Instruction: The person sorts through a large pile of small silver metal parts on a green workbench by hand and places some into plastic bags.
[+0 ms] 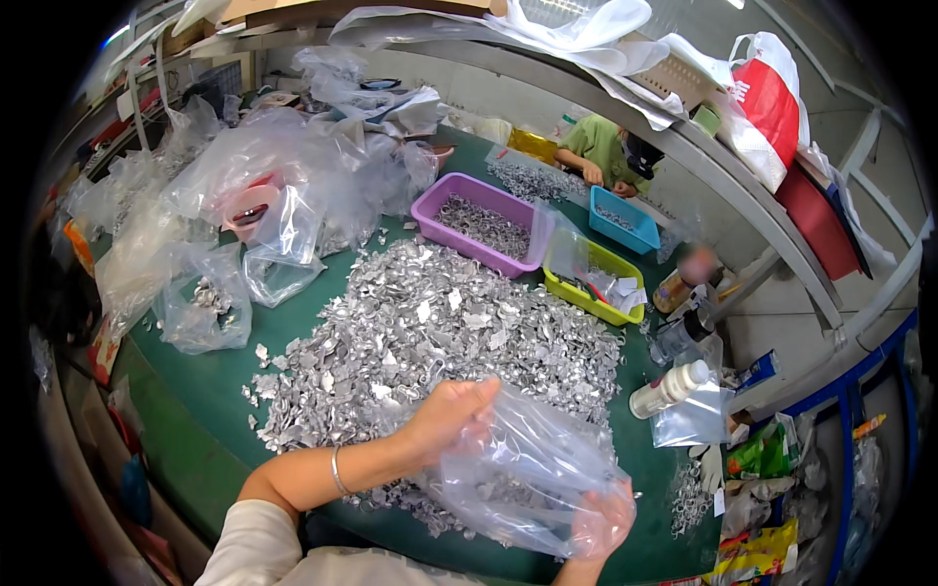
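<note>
A clear plastic bag [528, 469] with a few small silver parts inside is held between both hands at the near edge of the green table [195, 391]. My left hand [451, 418], a thin bracelet on its wrist, grips the bag's upper left edge. My right hand [603, 523] shows through the plastic and grips the bag's lower right corner. Just beyond the bag spreads a big heap of small silver metal pieces [430, 322].
A purple tray [427, 208] of silver parts, a yellow-green tray [596, 298] and a blue tray [625, 230] stand behind the heap. Crumpled clear bags [254, 186] pile up at the left. A white bottle [669, 388] lies at the right. A person in green [598, 146] works at the far end.
</note>
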Action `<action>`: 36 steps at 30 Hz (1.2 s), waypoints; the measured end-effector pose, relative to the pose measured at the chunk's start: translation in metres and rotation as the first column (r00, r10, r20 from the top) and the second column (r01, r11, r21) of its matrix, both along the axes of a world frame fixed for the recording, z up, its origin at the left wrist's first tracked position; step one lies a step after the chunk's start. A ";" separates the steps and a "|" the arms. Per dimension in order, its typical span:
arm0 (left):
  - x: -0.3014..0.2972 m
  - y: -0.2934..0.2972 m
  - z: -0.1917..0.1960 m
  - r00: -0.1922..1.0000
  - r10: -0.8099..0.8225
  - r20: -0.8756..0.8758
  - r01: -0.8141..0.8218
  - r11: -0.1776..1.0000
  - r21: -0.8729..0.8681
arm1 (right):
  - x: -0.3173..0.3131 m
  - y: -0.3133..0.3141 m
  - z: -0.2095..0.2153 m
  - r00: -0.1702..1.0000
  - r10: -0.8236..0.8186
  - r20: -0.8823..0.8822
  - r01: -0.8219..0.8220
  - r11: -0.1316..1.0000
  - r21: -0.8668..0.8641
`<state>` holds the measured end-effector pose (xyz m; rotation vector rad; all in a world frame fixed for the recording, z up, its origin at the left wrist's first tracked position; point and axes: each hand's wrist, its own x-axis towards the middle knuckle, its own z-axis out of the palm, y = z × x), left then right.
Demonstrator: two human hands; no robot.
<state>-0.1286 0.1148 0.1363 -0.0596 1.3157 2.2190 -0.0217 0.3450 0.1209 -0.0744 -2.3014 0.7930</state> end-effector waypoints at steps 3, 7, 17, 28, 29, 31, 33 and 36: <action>-0.005 -0.001 -0.011 0.948 0.101 0.302 -0.145 0.981 0.127 | -0.015 0.012 0.008 0.929 0.225 -0.295 -0.032 0.840 0.541; -0.006 -0.007 -0.014 0.964 -0.027 -0.265 -0.003 0.994 -0.112 | -0.007 0.018 -0.009 0.929 0.138 -0.343 -0.042 0.961 0.272; 0.036 0.018 0.016 0.040 -0.478 -0.877 -0.563 0.715 -0.415 | 0.024 0.031 -0.033 0.918 0.168 -0.360 -0.373 0.675 -0.637; 0.021 0.050 0.029 -0.009 -0.476 -0.879 -0.632 0.684 -0.364 | 0.013 -0.034 0.038 0.868 0.455 0.197 -0.495 0.781 0.380; 0.020 0.052 0.032 -0.014 -0.447 -0.894 -0.625 0.702 -0.341 | 0.010 -0.032 0.024 0.885 0.336 0.324 -0.454 0.781 0.429; 0.014 0.052 0.037 -0.053 -0.369 -0.928 -0.612 0.746 -0.262 | 0.007 -0.025 -0.003 0.822 0.183 0.539 -0.464 0.763 0.450; 0.004 0.058 0.037 -0.066 -0.317 -0.946 -0.598 0.772 -0.217 | 0.013 -0.027 -0.018 0.793 0.222 0.567 -0.522 0.727 0.446; -0.008 0.084 0.035 -0.091 -0.261 -0.961 -0.572 0.804 -0.164 | 0.014 -0.033 -0.020 0.827 0.223 0.516 -0.475 0.767 0.431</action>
